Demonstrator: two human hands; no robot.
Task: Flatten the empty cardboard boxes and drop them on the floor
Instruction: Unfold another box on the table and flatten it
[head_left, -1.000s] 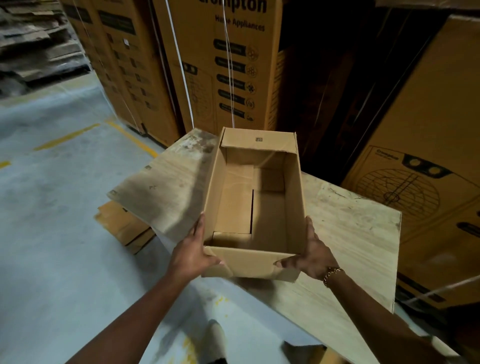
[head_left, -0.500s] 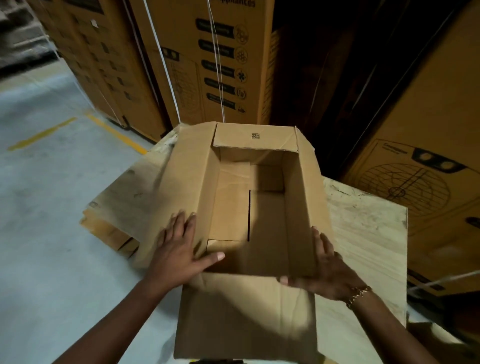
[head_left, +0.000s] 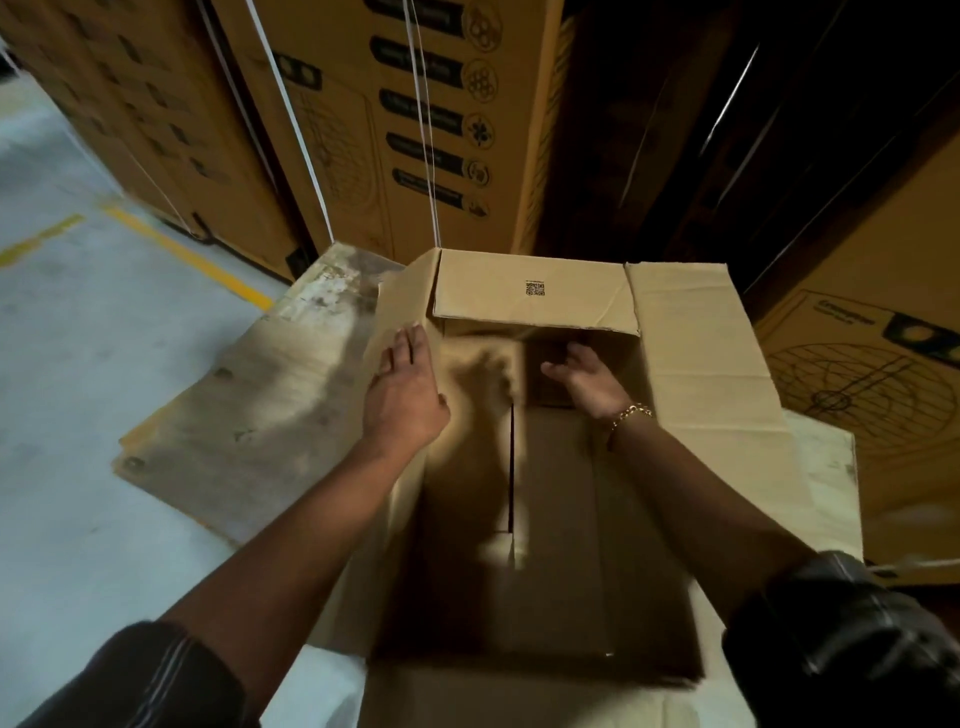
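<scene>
Cardboard box (head_left: 701, 374), left hand (head_left: 402, 395) flat on its side flap (head_left: 404, 293), right hand (head_left: 589, 376) open, empty, inside.

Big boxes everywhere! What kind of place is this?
Probably a warehouse or stockroom. Tall stacks of printed, strapped cartons stand close together, and the bare concrete floor has a painted yellow line.

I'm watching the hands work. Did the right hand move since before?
Yes. The right hand went from the near right wall of the cardboard box into it, toward the QR code on its far flap.
</scene>
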